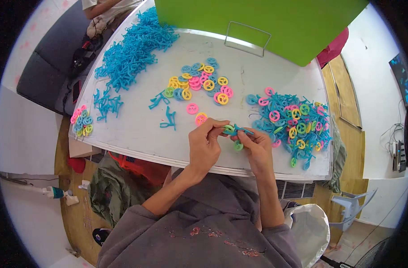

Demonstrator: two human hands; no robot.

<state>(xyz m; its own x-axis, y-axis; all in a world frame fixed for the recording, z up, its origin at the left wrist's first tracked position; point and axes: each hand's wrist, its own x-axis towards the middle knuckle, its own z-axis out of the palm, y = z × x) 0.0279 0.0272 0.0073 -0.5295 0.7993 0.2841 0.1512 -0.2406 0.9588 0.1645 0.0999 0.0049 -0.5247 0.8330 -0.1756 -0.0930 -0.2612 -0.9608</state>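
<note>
Blue piece is held above the desk, just inside its near edge; it is pinched in the right grip, a green wheel in the left grip. Right side is crowded by mixed pile; bare surface is seen leftward.

No readable lettering, numbers or signs.

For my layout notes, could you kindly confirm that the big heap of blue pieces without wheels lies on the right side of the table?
Not quite: the head view shows the big heap of blue pieces without wheels on the left side of the table.
</note>
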